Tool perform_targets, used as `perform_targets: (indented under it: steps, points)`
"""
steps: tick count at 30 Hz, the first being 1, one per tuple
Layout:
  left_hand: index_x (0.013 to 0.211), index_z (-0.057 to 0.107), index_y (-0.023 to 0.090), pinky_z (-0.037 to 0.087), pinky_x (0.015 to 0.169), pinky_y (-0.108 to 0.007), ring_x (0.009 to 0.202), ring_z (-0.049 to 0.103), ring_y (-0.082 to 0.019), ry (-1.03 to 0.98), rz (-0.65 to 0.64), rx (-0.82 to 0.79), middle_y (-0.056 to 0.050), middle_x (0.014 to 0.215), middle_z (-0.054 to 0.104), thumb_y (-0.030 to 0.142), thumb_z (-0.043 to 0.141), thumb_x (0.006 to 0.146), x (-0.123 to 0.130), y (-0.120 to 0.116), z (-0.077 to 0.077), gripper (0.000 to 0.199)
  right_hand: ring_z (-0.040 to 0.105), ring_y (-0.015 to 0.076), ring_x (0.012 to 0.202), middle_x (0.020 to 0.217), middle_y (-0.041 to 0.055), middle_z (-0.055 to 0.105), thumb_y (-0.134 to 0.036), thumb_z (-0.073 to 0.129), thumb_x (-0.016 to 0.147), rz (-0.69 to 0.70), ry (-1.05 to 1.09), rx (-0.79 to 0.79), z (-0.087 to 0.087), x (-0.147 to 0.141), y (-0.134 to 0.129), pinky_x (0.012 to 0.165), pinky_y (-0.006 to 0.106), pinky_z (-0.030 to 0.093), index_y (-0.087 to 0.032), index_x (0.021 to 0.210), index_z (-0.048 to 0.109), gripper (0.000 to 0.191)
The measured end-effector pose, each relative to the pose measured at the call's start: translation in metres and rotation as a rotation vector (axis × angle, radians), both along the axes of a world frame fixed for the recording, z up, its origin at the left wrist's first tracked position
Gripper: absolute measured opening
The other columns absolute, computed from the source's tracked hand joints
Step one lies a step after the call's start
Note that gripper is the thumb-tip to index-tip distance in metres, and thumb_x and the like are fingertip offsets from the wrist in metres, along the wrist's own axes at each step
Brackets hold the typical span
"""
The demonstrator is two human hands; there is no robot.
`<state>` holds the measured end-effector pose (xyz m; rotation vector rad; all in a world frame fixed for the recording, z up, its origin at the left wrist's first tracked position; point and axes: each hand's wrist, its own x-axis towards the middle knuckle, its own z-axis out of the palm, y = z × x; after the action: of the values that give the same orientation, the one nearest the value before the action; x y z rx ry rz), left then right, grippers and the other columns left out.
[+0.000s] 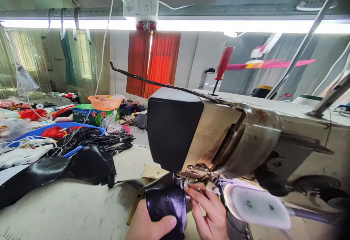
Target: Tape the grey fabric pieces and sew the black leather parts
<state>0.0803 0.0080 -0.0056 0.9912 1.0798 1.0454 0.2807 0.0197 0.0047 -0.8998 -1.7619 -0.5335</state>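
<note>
A curved piece of shiny black leather or leather-like material (166,200) sits under the needle area of a sewing machine (210,134). My left hand (153,222) grips it from the left, thumb laid across its face. My right hand (209,211) is at its right edge, close to the presser foot, with bent fingers closed at that edge; the fingertips are partly hidden. A lit lamp (259,205) with a pale oval head is just right of my right hand.
More black material (82,167) lies on the white table (82,211) at left. Behind it are a blue tray (73,124) of black strips, a green box (82,113) and an orange basket (105,102). A red-handled screwdriver (225,63) stands upright on the machine.
</note>
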Motion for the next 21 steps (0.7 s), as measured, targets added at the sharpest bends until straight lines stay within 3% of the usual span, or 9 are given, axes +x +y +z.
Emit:
perform_targets:
  steps: [4,11,16,21]
  points:
    - [0.095,0.072,0.013,0.052,0.078,-0.034,0.084,0.067,-0.026,-0.079,-0.096,0.043,-0.010,0.087,0.074,0.036,0.084,0.057,0.001,0.006,0.016,0.046,0.073,0.0197,0.080,0.086,0.0071,0.075,-0.011,0.056,0.081,0.011,0.041,0.010,0.002,-0.002,-0.001,0.063,0.027,0.062,-0.021,0.101,0.074,0.029]
    - [0.096,0.073,0.011,0.049,0.084,-0.035,0.087,0.065,-0.025,-0.311,-0.269,0.016,-0.009,0.085,0.072,0.031,0.087,0.053,-0.002,0.016,0.052,0.050,0.073,0.0190,0.075,0.083,0.0099,0.075,-0.009,0.053,0.082,0.013,-0.008,0.011,0.005,-0.003,-0.002,0.063,0.027,0.061,-0.017,0.098,0.073,0.027]
    - [0.098,0.074,0.011,0.049,0.085,-0.035,0.084,0.065,-0.022,-0.323,-0.256,0.029,-0.009,0.086,0.073,0.025,0.085,0.056,-0.002,0.016,0.055,0.046,0.073,0.0195,0.078,0.086,0.0088,0.075,-0.011,0.054,0.082,0.015,-0.009,-0.009,0.002,0.000,-0.001,0.064,0.028,0.061,-0.019,0.102,0.072,0.028]
    - [0.101,0.073,0.012,0.047,0.092,-0.038,0.097,0.065,-0.027,-0.297,-0.218,0.051,-0.011,0.095,0.074,0.024,0.082,0.058,0.002,0.019,0.052,0.046,0.073,0.0184,0.077,0.084,0.0079,0.075,-0.010,0.054,0.082,0.016,0.006,0.005,0.003,-0.001,-0.002,0.064,0.026,0.060,-0.019,0.100,0.073,0.027]
